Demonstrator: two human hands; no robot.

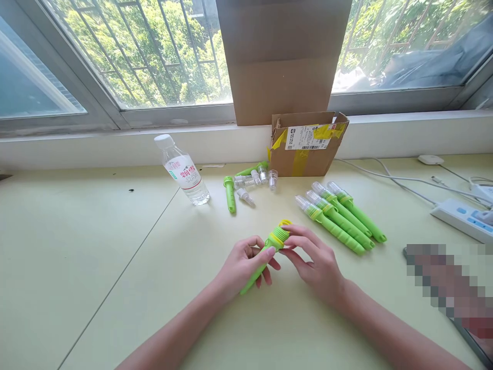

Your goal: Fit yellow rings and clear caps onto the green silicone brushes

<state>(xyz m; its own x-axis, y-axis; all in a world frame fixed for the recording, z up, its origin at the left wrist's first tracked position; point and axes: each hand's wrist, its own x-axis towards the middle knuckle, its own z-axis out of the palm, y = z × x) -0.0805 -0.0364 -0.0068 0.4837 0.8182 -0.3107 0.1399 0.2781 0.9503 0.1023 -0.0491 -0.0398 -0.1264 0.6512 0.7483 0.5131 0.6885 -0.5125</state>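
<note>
My left hand point(250, 264) is wrapped round a green ribbed handle point(277, 237), which slants up to the right with its threaded end uppermost. At that end, my right hand point(311, 257) pinches a yellow ring point(285, 223), its fingertips close against the threads. Four green handles with clear caps point(339, 221) lie side by side to the right. Behind my hands are a loose green handle point(230, 195), another green handle point(250, 169) lying farther back, and several clear plastic pieces point(245, 197).
A water bottle point(187, 177) stands at the back left. An open cardboard box point(306, 156) sits against the sill. On the right are a white power strip point(462, 218), cables and a pixelated dark-edged object point(450, 293).
</note>
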